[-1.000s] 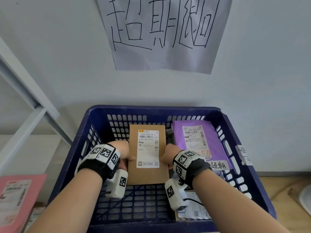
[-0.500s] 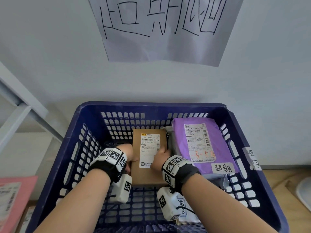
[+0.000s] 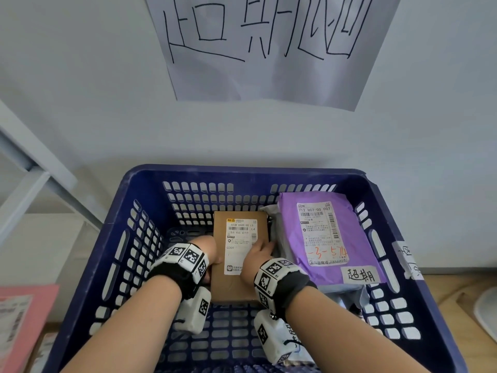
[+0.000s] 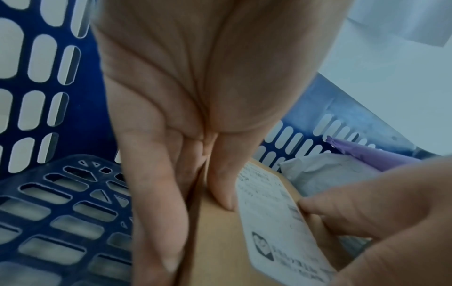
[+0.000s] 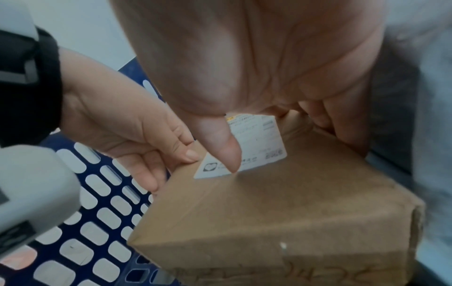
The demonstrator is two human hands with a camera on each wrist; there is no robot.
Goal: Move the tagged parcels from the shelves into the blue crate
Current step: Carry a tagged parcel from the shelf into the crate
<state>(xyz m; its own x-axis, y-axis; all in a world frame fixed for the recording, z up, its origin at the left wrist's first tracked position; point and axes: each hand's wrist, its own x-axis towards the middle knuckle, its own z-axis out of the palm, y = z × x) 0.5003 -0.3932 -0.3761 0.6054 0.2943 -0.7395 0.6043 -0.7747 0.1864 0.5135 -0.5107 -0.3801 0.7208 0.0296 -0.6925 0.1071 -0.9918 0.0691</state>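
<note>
Head view: I've lowered the box (image 3: 239,254) deeper into the crate (image 3: 129,238) since a second ago; it nears the floor, beside the purple bag (image 3: 322,232). My left hand (image 3: 207,251) and right hand (image 3: 259,255) each grasp a side. Two labelled parcels show clearly.

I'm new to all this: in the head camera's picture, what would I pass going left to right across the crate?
Blue crate's left wall → left hand → brown cardboard box → right hand → purple parcel → crate's right wall.
</note>
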